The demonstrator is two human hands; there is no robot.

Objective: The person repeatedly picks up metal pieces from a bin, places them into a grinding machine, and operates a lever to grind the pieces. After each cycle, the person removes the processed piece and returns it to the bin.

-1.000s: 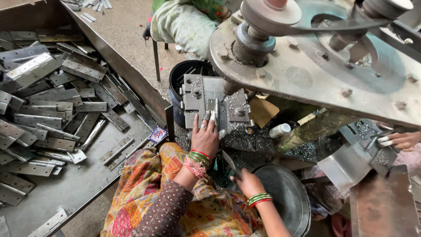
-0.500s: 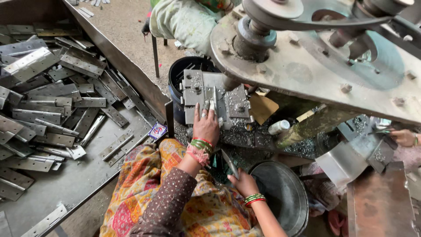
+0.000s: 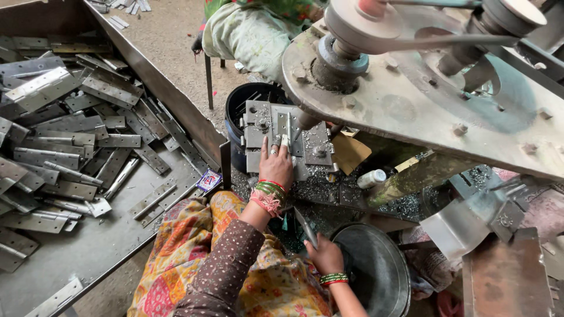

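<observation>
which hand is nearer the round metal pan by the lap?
Right. The right hand holds a metal strip at the rim of the round metal pan; the left hand rests up on the drill jig plate, well away.

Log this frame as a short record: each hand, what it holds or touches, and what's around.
left hand: fingers flat on a hinge sitting in the jig, under the spindle
right hand: grip shut on a thin metal strip, above the round pan
machine: drill head plate with pulleys and belt overhead
left side: tray piled with hinges
bench: metal shavings around jig, small white bottle
behind jig: dark bucket
</observation>
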